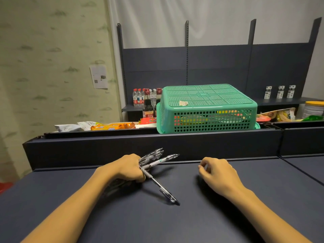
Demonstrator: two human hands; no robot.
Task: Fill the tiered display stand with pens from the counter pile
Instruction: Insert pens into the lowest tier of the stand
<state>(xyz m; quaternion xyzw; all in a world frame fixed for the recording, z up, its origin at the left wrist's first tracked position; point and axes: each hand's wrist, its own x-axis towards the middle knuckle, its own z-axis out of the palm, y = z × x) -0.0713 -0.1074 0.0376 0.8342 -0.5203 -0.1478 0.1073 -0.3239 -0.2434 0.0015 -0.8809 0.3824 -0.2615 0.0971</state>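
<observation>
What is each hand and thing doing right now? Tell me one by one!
Left hand: curled round a bundle of pens.
Bundle of pens: gripped, tips fanning out past the fingers.
Single pen: slanting down from the left hand, far end on the counter.
Right hand: loosely curled, holding nothing.
Green basket: upside down over goods.
Counter: dark, flat.

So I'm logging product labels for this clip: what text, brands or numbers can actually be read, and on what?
"IMPACT", partly legible and uncertain: white snack bag.
Paper notice on the wall: print too small to read.
Sticker on the green basket: blurred.
Bottle labels: blurred.
Three small white boxes: print unreadable.
Orange snack packets: logo blurred.
Pens in the left hand: markings too small.
</observation>
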